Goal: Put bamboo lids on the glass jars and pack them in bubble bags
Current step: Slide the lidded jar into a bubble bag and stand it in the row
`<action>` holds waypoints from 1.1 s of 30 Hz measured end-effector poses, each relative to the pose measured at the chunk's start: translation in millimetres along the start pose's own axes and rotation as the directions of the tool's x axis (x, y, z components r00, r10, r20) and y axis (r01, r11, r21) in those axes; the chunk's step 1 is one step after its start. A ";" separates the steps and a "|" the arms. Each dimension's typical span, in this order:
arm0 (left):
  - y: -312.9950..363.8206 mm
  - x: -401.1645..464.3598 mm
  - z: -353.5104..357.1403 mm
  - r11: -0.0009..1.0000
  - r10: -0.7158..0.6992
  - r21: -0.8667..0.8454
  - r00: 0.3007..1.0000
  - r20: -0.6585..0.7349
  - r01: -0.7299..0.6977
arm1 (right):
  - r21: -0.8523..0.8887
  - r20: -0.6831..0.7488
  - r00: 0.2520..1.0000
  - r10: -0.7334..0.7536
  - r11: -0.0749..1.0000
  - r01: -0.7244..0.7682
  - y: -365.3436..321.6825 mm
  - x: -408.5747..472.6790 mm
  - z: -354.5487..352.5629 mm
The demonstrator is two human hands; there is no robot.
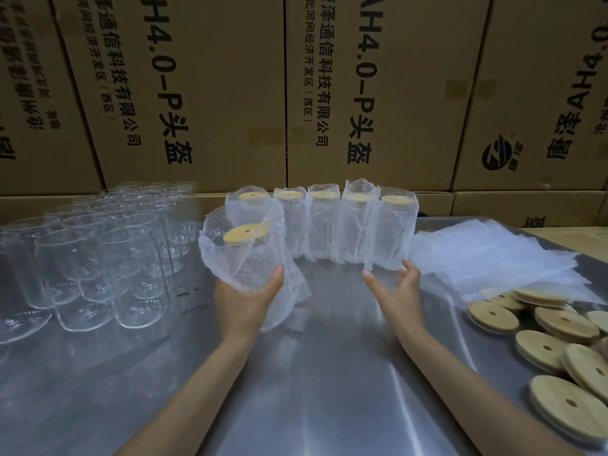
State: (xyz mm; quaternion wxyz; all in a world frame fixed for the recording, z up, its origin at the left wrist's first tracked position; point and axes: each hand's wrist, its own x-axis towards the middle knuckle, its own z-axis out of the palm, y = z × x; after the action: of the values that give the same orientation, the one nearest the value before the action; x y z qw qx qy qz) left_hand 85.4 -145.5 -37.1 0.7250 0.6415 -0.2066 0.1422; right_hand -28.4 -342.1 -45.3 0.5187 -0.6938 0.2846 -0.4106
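Observation:
My left hand [245, 299] grips a glass jar wrapped in a bubble bag [243, 255] from below, held above the table; its bamboo lid [246, 233] shows through the bag's open top. My right hand [396, 287] hovers apart from it, fingers spread and empty, just in front of a row of several bagged, lidded jars [345, 222]. Bare glass jars [98, 258] stand in a cluster at the left. Loose bamboo lids [552, 343] lie at the right. A stack of flat bubble bags [493, 255] lies behind the lids.
The work surface is a shiny steel table [312, 373]. A wall of large cardboard boxes [296, 93] stands right behind the jars, with lower boxes along the back edge.

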 end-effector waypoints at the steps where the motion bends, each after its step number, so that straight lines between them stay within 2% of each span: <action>1: -5.1 5.9 3.6 0.999 -0.002 0.035 1.000 -0.020 0.003 | -0.036 -0.026 1.000 -0.007 0.999 0.007 3.2 9.5 0.4; 5: -20.8 28.3 17.8 0.989 -0.020 0.146 0.994 -0.103 0.035 | -0.114 -0.113 0.993 -0.029 0.993 0.016 13.1 44.0 6.3; 13: -51.5 80.6 35.1 0.987 -0.005 0.152 0.967 -0.256 0.046 | -0.324 -0.191 0.979 -0.065 0.946 0.000 26.5 94.3 27.2; 22: -77.1 115.2 40.6 0.992 -0.015 0.120 0.971 -0.237 0.045 | -0.374 -0.253 0.967 -0.038 0.925 -0.062 35.3 125.4 37.7; 27: -79.3 118.4 44.9 0.987 0.037 0.161 0.972 -0.232 0.000 | -0.367 -0.223 0.974 -0.029 0.929 -0.057 39.4 135.7 38.6; 33: -82.6 122.1 46.4 0.986 0.024 0.167 0.972 -0.236 0.016 | -0.383 -0.196 0.980 -0.017 0.922 -0.061 42.3 142.0 40.3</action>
State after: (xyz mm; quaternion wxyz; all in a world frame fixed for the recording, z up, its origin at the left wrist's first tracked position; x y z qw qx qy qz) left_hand 225.7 -209.9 -46.0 0.6876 0.6782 -0.1072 0.2361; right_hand 78.9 -451.8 -51.7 0.3455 -0.7356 0.4175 -0.4065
